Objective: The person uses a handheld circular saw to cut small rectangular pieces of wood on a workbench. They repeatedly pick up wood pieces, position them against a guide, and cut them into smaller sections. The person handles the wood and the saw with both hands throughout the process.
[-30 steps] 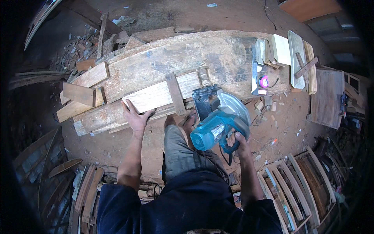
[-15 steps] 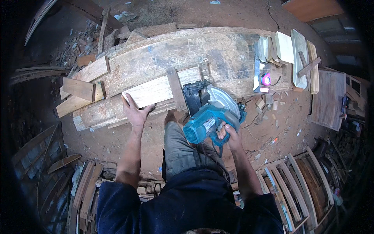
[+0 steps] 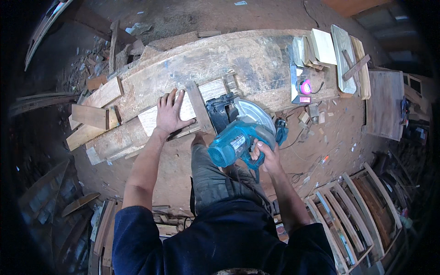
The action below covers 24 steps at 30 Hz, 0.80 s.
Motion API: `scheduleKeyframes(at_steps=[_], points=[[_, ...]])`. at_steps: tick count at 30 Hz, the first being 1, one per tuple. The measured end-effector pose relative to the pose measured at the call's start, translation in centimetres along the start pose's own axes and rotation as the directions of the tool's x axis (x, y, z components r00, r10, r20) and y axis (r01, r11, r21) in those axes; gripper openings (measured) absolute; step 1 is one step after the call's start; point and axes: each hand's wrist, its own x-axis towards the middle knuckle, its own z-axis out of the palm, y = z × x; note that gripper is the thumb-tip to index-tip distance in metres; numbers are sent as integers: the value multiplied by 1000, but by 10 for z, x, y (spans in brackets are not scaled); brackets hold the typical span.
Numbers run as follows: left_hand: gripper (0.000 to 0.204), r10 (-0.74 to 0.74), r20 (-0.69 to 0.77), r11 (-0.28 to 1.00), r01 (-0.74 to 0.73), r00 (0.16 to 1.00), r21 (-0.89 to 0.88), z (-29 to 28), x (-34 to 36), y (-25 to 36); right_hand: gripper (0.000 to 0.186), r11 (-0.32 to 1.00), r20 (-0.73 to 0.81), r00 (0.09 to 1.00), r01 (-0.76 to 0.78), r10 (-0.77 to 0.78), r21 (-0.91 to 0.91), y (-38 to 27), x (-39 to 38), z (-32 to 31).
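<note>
My right hand (image 3: 266,156) is wrapped round the handle of a teal circular saw (image 3: 238,142). The saw's black base (image 3: 220,110) lies beside a narrow wooden strip (image 3: 200,105) set across a pale board (image 3: 147,120). My left hand (image 3: 171,112) lies flat on that board with fingers spread, its thumb toward the strip and touching little else. Board and strip rest on the worn wooden workbench (image 3: 192,62). The blade's cutting edge is hidden from view under its silver guard (image 3: 254,114).
A pink tape measure (image 3: 305,86) and a metal square (image 3: 294,75) lie at the bench's right end, near stacked boards (image 3: 323,48). Offcuts (image 3: 89,116) sit at the left end. A cable (image 3: 293,142) trails over the dirt floor. Wooden frames (image 3: 353,215) stand behind me at right.
My left hand has moved from the near left edge of the pale board up onto its top, fingers now spread. The saw stays beside the strip. The whole view has shifted slightly.
</note>
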Motion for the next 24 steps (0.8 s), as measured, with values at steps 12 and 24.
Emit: scheduleKeyframes(at_steps=[12,24], points=[[119,-27,61,999,25,998,46,-4,6,2,15,997,52,998,-37,40,-62,-8,15,2],[118,-30,90,1000,29,995,11,-3,9,-2,14,996,42,996,-76,74,47,-11,20,7]])
